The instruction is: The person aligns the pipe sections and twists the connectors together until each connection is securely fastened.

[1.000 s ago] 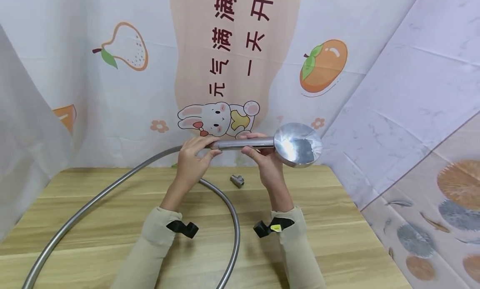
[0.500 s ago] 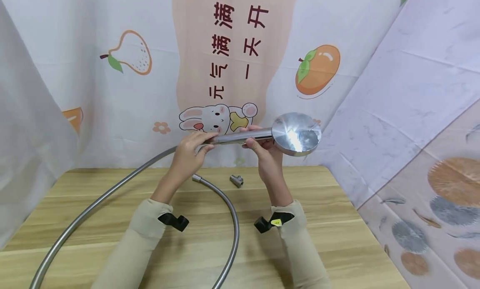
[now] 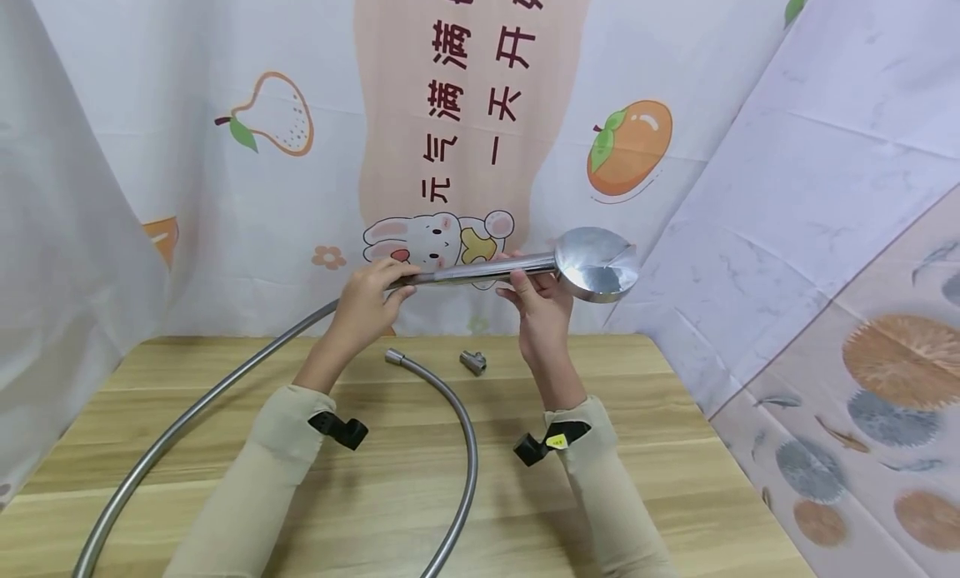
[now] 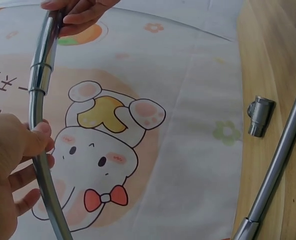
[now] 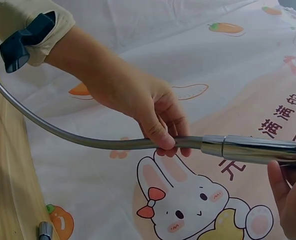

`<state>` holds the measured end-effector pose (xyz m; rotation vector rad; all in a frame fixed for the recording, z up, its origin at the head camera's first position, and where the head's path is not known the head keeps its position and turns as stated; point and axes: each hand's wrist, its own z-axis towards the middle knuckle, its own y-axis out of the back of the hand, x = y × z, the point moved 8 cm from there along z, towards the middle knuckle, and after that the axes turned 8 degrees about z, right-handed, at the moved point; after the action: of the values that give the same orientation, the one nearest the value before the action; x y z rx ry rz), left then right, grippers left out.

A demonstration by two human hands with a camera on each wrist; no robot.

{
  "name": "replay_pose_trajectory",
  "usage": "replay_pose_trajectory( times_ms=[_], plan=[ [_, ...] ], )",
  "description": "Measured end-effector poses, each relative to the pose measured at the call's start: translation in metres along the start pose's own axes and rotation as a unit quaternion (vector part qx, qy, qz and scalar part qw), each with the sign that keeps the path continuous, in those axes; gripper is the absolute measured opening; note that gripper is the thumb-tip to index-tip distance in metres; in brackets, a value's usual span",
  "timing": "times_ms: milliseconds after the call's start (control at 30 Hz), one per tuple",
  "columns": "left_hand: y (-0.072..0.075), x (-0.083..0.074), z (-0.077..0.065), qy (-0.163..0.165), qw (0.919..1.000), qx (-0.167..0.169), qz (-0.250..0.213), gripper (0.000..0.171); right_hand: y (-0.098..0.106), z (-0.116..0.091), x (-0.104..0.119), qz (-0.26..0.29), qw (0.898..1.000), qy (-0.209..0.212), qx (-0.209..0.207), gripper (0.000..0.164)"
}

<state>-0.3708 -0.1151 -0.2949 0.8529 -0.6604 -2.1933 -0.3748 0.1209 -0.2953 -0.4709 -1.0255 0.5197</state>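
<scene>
A chrome shower head (image 3: 596,264) is held up above the back of the table, its round head to the right and its handle (image 3: 487,268) nearly level. The right hand (image 3: 543,316) grips that handle near the head, thumb in front. In the right wrist view, a metal hose (image 5: 102,144) runs into the connector nut (image 5: 213,145) at the handle's lower end. The left hand (image 5: 153,110) pinches the hose just short of this nut, between thumb and fingers. The nut sits against the handle, also seen in the left wrist view.
On the wooden table (image 3: 637,478), the hose's other end (image 3: 393,356) lies loose with its metal fitting. A small metal T-shaped valve (image 3: 473,362) lies to its right. A printed curtain (image 3: 262,211) hangs right behind the table, with more cloth at both sides.
The left hand has shifted left, off the nut and onto the hose. The shower head has risen and tilted slightly. The loose hose end now shows beside the left wrist.
</scene>
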Motion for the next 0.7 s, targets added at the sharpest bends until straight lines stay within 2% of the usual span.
replay_pose_trajectory(
  times_ms=[100,200,267,300,400,500,600,700],
  plan=[
    [-0.001,0.004,-0.001,0.005,0.9999,-0.004,0.012,0.026,0.008,0.000,-0.004,0.013,0.999,-0.003,-0.039,0.029],
    [-0.003,0.008,-0.001,0.011,0.9997,-0.001,0.022,0.023,0.013,-0.002,-0.011,0.015,0.998,-0.020,-0.059,0.045],
    [-0.006,0.010,-0.001,0.010,0.9996,0.011,0.024,0.022,0.016,-0.004,-0.016,0.012,0.997,-0.035,-0.069,0.055],
    [-0.009,0.010,0.000,0.008,0.9995,0.023,0.022,0.021,0.017,-0.005,-0.018,0.010,0.997,-0.041,-0.072,0.054],
    [-0.018,0.006,0.001,-0.002,0.9976,0.068,0.011,0.021,0.019,-0.007,-0.024,0.003,0.996,-0.054,-0.075,0.037],
    [-0.028,0.001,0.003,-0.009,0.9940,0.109,0.001,0.029,0.017,-0.006,-0.027,0.001,0.996,-0.053,-0.073,0.016],
    [-0.034,-0.003,0.005,-0.012,0.9930,0.117,-0.001,0.033,0.013,-0.006,-0.028,-0.003,0.996,-0.052,-0.067,0.016],
    [-0.034,-0.002,0.007,-0.009,0.9951,0.099,0.002,0.029,0.010,-0.006,-0.028,-0.020,0.997,-0.049,-0.053,0.018]
  ],
)
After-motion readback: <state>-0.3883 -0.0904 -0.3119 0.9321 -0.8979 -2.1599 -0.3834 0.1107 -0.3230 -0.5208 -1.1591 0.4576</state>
